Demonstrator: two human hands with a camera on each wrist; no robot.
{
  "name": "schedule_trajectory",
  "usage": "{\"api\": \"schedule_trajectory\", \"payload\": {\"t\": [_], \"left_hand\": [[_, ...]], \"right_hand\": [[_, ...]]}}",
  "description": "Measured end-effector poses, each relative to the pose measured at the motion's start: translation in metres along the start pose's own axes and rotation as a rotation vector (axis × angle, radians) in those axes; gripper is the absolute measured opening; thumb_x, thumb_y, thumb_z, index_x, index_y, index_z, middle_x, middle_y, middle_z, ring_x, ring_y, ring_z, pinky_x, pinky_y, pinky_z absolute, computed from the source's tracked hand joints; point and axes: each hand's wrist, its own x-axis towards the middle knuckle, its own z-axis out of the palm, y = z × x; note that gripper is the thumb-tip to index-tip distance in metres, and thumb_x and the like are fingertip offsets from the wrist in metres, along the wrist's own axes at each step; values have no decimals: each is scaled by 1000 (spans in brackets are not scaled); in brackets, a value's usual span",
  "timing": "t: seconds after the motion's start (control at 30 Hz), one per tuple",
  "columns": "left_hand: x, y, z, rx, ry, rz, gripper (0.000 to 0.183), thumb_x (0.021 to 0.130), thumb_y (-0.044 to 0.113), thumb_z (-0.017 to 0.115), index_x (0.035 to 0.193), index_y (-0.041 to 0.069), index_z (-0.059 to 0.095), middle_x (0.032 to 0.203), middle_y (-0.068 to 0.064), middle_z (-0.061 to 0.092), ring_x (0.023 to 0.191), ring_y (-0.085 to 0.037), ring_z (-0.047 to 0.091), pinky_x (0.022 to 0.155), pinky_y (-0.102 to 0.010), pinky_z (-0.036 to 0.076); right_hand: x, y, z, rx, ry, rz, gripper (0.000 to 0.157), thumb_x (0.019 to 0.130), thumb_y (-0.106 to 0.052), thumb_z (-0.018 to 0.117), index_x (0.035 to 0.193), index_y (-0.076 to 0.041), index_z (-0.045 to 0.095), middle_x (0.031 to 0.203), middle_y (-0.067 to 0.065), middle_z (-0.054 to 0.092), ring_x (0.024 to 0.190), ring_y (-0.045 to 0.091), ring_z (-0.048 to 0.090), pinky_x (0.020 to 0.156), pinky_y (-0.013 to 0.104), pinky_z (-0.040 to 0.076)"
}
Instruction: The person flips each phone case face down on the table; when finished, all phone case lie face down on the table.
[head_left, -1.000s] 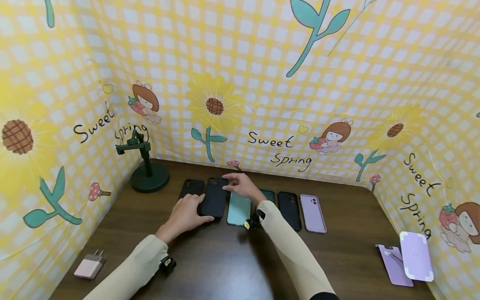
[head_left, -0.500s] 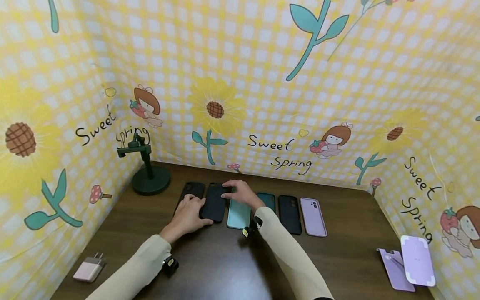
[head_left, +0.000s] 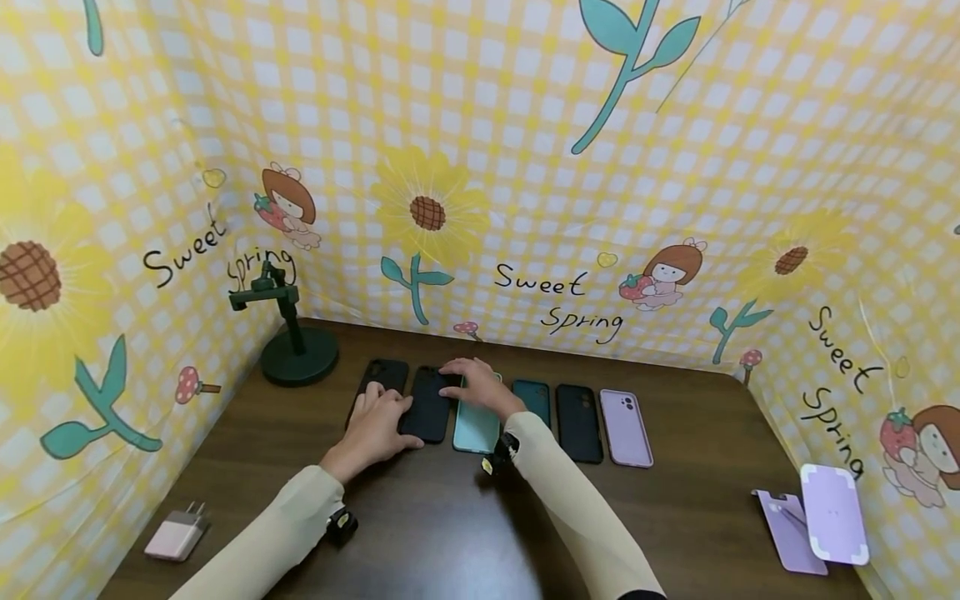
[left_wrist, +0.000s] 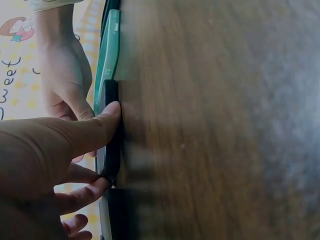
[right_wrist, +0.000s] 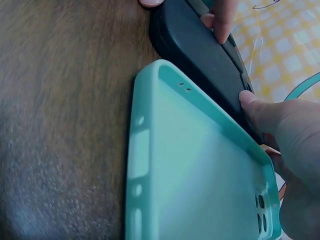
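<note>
A black phone case (head_left: 426, 412) lies flat in a row of cases on the brown table. My left hand (head_left: 373, 427) grips its lower left part, the thumb (left_wrist: 111, 111) on the near edge and fingertips at the left side. With thumb and fingers, my right hand (head_left: 483, 392) holds its upper right corner, reaching over a mint green case (right_wrist: 200, 165). That mint case lies open side up, right beside the black one. Another black case (head_left: 388, 372) sits to the left, partly covered by my left hand.
Rightward in the row follow a teal case (head_left: 534, 396), a black case (head_left: 579, 425) and a lilac case (head_left: 627, 429). A dark green stand (head_left: 300, 358) is at the back left. A charger (head_left: 176, 535) lies front left; a lilac holder (head_left: 832, 512) stands right.
The black case between my hands has come down, from slightly raised to flat on the table. My right hand has lowered with it; my left hand stays nearly in place.
</note>
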Motion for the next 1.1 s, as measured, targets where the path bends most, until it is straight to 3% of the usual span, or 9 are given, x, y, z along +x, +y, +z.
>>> {"api": "schedule_trajectory", "payload": {"t": [0.57,0.73,0.83,0.97,1.1], "left_hand": [[0,-1,2,20,2,18,81,82,47,85,143,1,59,127,-13,61,110,-31,38,85,-43,30],[-3,5,3,-39,12,50,82,81,44,87,147,6,57,126,-12,59,113,-32,38,85,-43,31],[-5,10,4,-101,19,85,76,83,42,86,148,14,58,131,-11,59,122,-35,38,92,-49,34],[-2,21,4,-196,14,140,64,86,38,84,143,21,63,134,-9,60,131,-38,37,98,-55,34],[1,34,7,-231,-12,167,55,86,36,84,137,23,68,131,-6,62,133,-37,37,99,-56,34]], "right_hand": [[1,-4,-3,-26,-34,-4,49,103,-34,62,148,-15,57,158,8,50,150,25,42,130,52,12],[-16,4,-17,138,-33,25,53,106,-34,57,155,-15,49,169,11,31,157,32,28,126,55,26],[-29,13,-30,214,10,48,48,107,-28,55,153,-12,51,168,13,33,155,33,32,121,55,35],[-40,29,-43,189,50,70,41,107,-12,54,148,-8,56,161,14,44,151,33,39,120,53,37],[-50,46,-46,144,13,95,44,104,-2,48,147,-9,57,161,12,45,152,33,39,112,48,42]]}}
